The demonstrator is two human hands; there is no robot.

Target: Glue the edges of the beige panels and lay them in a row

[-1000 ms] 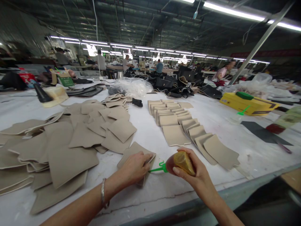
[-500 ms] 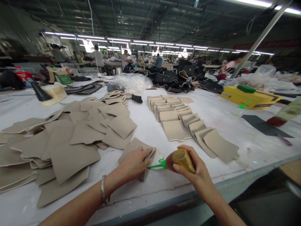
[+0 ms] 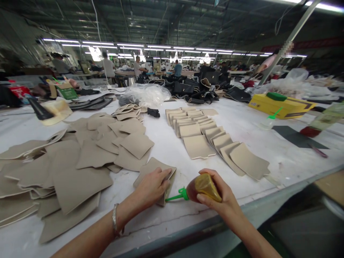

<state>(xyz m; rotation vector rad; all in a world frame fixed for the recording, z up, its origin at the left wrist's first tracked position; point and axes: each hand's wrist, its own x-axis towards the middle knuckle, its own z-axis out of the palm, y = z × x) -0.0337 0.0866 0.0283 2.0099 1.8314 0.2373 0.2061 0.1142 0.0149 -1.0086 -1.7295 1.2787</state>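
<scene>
White worktable [image 3: 166, 143], near edge: my left hand [image 3: 152, 188] lies flat, fingers spread, pressing a beige cut piece [image 3: 154, 167]. My right hand [image 3: 217, 200] is wrapped around an amber glue bottle [image 3: 202, 185], its green nozzle [image 3: 176, 196] just beside my left fingertips. Beyond my right fingers: overlapped row of beige pieces [image 3: 199, 146]. Left of my left fingers: loose heap [image 3: 80, 161].

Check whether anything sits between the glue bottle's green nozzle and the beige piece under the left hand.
Nothing visible does. The right hand holds the bottle, its green nozzle tip right at the edge of the beige piece. The left hand lies on top of the piece, fingers beside the tip, not across it.
</scene>
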